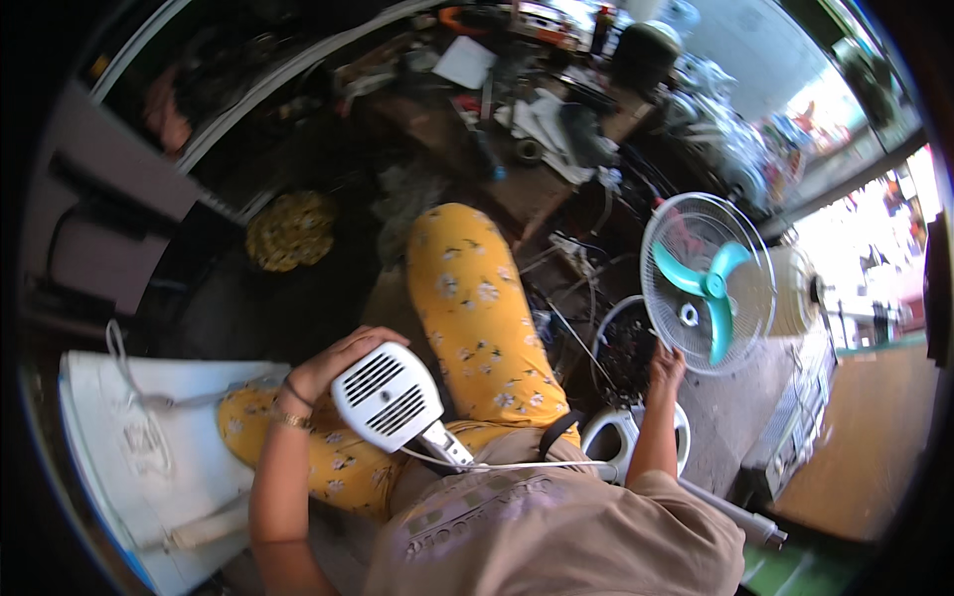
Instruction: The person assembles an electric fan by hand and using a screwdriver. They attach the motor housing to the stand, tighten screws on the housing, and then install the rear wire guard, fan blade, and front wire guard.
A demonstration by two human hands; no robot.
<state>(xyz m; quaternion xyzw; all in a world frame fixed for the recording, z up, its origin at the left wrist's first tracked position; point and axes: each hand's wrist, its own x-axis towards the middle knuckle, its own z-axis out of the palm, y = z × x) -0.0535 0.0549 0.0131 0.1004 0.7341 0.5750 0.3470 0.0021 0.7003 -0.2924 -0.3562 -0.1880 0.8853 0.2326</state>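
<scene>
My left hand (350,360) is wrapped over the far side of a white fan motor housing (388,395) with dark vent slots. The housing rests in my lap, with a short neck bracket (445,445) and a white cord (517,464) running off to the right. Out to my right, my right hand (668,368) closes its fingers at the near rim of a round white wire fan guard (763,273). Inside the guard sits a turquoise three-bladed fan blade (714,286), and beside its hub is a small white ring (689,315).
A cluttered low bench (517,199) with tools and scraps stands ahead. White fan base (608,437) and pole (735,512) lie at my right side. Bagged plastic (715,129) is piled far right. A yellow patterned bundle (290,231) lies ahead left; a white panel (109,447) is left.
</scene>
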